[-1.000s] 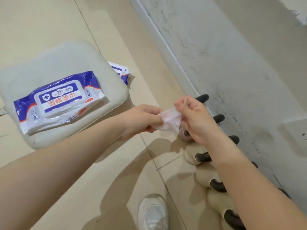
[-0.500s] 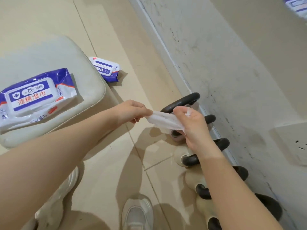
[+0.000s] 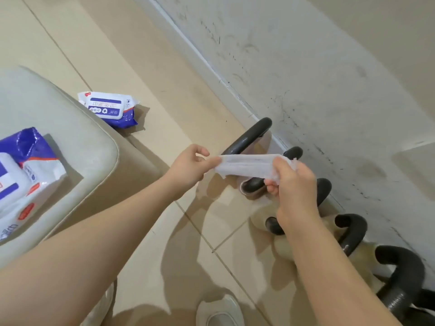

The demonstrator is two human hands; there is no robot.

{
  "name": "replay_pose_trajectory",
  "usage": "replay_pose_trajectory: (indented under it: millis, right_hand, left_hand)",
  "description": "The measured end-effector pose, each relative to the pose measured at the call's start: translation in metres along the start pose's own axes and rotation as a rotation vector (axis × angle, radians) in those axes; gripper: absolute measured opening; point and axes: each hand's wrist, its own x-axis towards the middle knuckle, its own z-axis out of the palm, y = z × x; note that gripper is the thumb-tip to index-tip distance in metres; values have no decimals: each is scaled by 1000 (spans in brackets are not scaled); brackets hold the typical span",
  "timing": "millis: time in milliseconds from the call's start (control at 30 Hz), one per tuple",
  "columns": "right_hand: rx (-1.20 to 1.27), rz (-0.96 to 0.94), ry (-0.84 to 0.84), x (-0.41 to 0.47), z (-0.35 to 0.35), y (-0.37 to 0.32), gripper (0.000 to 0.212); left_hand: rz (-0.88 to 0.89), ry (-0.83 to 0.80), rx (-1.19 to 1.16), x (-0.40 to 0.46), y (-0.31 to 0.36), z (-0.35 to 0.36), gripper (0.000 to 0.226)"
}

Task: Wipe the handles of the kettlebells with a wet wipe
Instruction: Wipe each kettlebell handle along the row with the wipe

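We have the wet wipe stretched between both hands above the kettlebells, which stand in a row on the floor tiles along the foot of the wall. Left hand pinches one end, right hand grips the other with curled fingers. The wipe hangs over the black handles and, as far as we can tell, touches none of them; no handle looks wiped yet.

Risks: the wipe looks thin and is pulled taut, so a harder tug could tear it. It's only half unfolded, so it could bunch up on a handle and miss the underside.

Labels: the wipes pack at the cushion edge is cropped, its print unreadable. The second pack, on the floor by the cushion's far corner, lies upside down; we make out a cross-in-shield logo, characters illegible.
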Motion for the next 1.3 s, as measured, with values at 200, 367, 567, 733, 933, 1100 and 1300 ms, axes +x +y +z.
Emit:
replay_pose_trajectory:
  millis: [200,367,567,733,933,1100,1300]
  right_hand:
    - [-206,-408,208,4,27,-11,26]
    - [-355,-204,-48,14,76,9,38]
    - [34,-4,32,21,64,13,46]
    - [-71,91,24,39,85,23,39]
    - [22,269,196,71,86,-8,36]
    - [22,301,132,50,99,10,35]
    - [43,288,134,89,82,-27,34]
  left_hand:
    - [185,94,88,12,5,11,28]
    - [284,-99,138,16,7,9,17]
    - [286,-146,155,20,12,4,18]
    - [207,-171,140,20,21,0,10]
    - [220,-186,310,26,32,-4,11]
    - [131,-232,295,29,37,-2,10]
    - [152,-179,103,36,61,1,16]
